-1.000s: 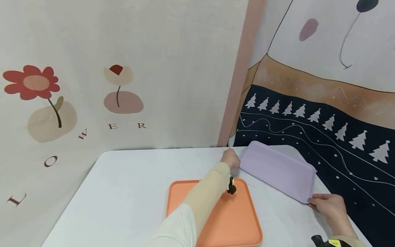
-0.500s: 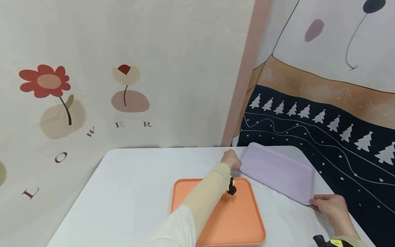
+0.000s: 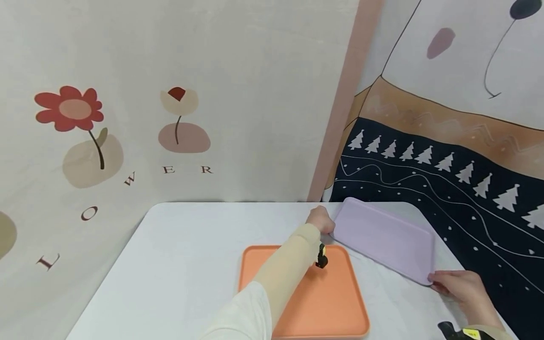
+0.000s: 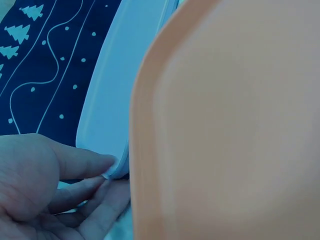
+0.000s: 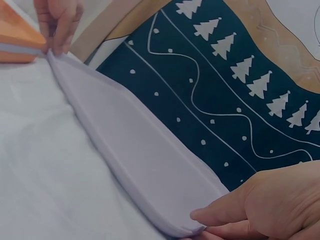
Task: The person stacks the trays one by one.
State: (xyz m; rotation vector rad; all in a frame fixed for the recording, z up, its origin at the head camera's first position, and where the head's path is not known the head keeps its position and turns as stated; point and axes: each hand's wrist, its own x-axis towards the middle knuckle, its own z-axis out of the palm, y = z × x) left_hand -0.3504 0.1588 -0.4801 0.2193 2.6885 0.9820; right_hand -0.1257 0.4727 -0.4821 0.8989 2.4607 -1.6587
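Note:
A pale purple rectangular tray (image 3: 384, 241) lies at the right rear of the white table, held at two corners. My left hand (image 3: 320, 219) pinches its left corner; in the left wrist view the thumb (image 4: 92, 162) lies on top of the rim and the other fingers curl beneath. At the opposite near corner my right hand (image 3: 461, 288) pinches the rim, thumb (image 5: 220, 212) on the upper face. An orange tray (image 3: 323, 302) rests nearer to me, under my left forearm. In the left wrist view its blurred wall (image 4: 145, 150) covers part of the purple tray.
The white-covered table (image 3: 170, 264) has a rounded far-left corner. Behind it hangs a cream cloth (image 3: 255, 118) with printed flowers and letters. To the right is a dark cloth (image 3: 425, 189) with white trees, close to the table's right edge.
The head view has swung slightly left, shifting the scene to the right. The purple tray sits slightly lower against the table's far edge. Both hands keep their hold on its corners.

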